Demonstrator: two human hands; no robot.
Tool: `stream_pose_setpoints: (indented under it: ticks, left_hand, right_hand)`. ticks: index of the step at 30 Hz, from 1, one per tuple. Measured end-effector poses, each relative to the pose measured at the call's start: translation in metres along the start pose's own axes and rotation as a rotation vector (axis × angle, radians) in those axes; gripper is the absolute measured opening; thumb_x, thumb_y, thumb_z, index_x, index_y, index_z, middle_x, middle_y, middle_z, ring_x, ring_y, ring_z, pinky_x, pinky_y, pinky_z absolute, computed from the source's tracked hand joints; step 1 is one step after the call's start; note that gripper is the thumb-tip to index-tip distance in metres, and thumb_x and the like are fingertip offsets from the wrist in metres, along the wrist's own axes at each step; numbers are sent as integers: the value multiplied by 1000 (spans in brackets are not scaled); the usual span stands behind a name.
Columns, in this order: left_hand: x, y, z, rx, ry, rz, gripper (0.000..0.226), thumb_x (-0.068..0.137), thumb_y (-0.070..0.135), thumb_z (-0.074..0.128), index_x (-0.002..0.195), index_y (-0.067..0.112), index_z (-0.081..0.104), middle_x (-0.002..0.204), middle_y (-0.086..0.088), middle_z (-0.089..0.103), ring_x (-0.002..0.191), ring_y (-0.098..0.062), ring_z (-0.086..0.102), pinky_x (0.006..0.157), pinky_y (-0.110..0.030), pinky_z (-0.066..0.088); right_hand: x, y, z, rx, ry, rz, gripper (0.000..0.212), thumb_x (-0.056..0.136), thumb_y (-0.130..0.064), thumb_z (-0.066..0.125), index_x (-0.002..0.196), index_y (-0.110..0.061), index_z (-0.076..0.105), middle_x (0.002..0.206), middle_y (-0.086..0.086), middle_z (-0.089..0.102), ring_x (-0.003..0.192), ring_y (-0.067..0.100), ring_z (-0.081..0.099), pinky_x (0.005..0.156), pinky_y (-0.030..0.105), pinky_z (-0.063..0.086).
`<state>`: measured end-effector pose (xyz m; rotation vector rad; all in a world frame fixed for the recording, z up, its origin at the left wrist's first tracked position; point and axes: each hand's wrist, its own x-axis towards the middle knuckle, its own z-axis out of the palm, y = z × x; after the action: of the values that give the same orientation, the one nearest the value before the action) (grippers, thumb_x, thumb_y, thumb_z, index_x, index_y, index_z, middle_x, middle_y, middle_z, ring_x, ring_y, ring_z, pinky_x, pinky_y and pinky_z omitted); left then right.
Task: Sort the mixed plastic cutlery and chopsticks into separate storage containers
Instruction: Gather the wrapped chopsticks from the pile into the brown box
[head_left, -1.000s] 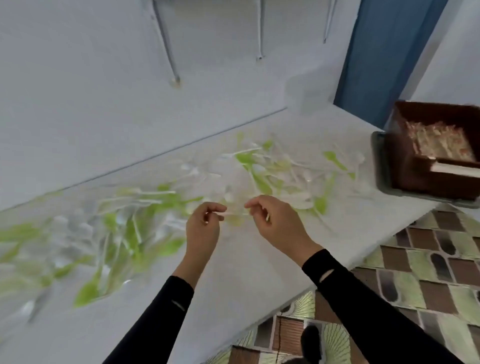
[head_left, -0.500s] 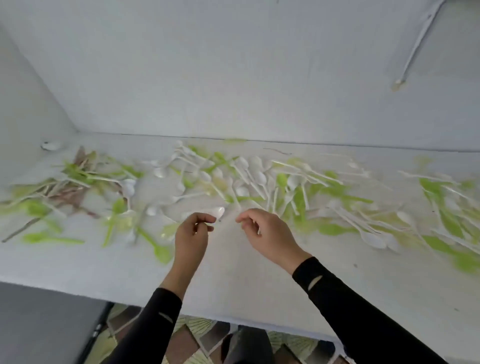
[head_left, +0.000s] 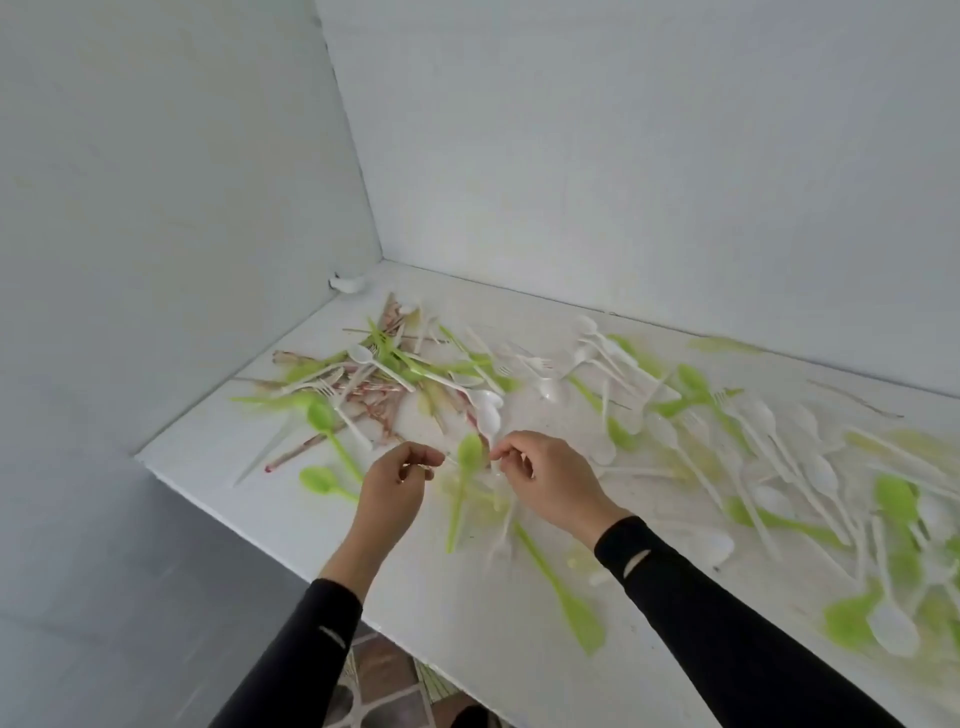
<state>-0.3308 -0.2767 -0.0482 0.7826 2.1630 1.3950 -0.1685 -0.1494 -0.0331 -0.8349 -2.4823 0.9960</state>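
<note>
White desk (head_left: 467, 623) fills a white-walled corner (head_left: 382, 249), littered with green and white plastic cutlery (head_left: 322, 415); left hand (head_left: 395, 491) and right hand (head_left: 553, 483) curl, contents indiscernible.

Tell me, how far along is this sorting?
Done: nothing visibly; no container is in view. In hand: the left hand and right hand pinch at something thin, too blurred to name. Remaining: green and white plastic spoons and forks and paper-sleeved chopsticks lie mixed across the white shelf.
</note>
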Motion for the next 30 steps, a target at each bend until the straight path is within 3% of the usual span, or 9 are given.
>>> stream_pose_setpoints:
  ticks: [5,8,11,15,18,22,26,30]
  left_hand:
    - [57,-17,-64,114,-31,4,34,91,-5,46,88,20,70,92,17,70,85,-4,63,65,-7,42]
    - [94,-27,-93,141,-59,7,30,91,-3,50,91,20,70,96,17,69,82,5,60,66,-7,41]
    - [124,-33,-108,168,-150,30,24,94,1,52,97,18,69,98,18,69,80,12,59,70,-3,40]
    - [172,-34,-119,201,-182,75,25,93,3,54,92,23,69,96,18,70,81,11,59,70,-5,41]
    - [209,-27,-119,245,-151,139,29,92,3,55,87,30,66,94,15,69,81,5,60,71,-9,42]
    - [264,-13,-108,383,-249,203,16,97,10,53,103,20,64,102,10,65,87,-6,58,77,-14,43]
    - [314,-6,-89,505,-226,269,29,94,3,51,120,9,62,120,-4,62,113,-16,55,93,-17,35]
    - [343,2,-71,452,-261,236,21,94,7,56,114,9,62,106,0,64,102,-17,62,90,-23,46]
  right_hand:
    - [65,-28,44,-6,-47,4,21,97,-19,49,102,-27,68,90,-17,62,70,-1,53,68,22,47]
    - [99,-37,64,-30,-43,11,22,97,-17,49,103,-26,68,104,-16,61,87,-5,47,78,24,48]
    - [129,-34,75,-75,-37,20,23,97,-14,49,107,-21,69,106,-14,57,106,3,48,80,24,46]
    - [169,-29,88,-155,-30,14,23,96,-12,50,108,-19,68,102,-14,50,110,12,46,72,20,37]
    - [198,-27,87,-259,-79,-39,25,95,-11,49,112,-18,67,109,-6,54,110,16,47,80,26,44]
    - [244,-28,84,-277,-86,-44,31,95,-4,45,119,-13,64,123,-1,54,119,17,46,90,27,44]
    - [284,-31,91,-262,-219,-41,46,97,0,38,140,-11,50,143,4,47,128,22,44,101,32,41]
    - [302,-19,98,-275,-246,18,51,99,-6,40,149,-17,38,145,4,46,131,22,41,101,32,41]
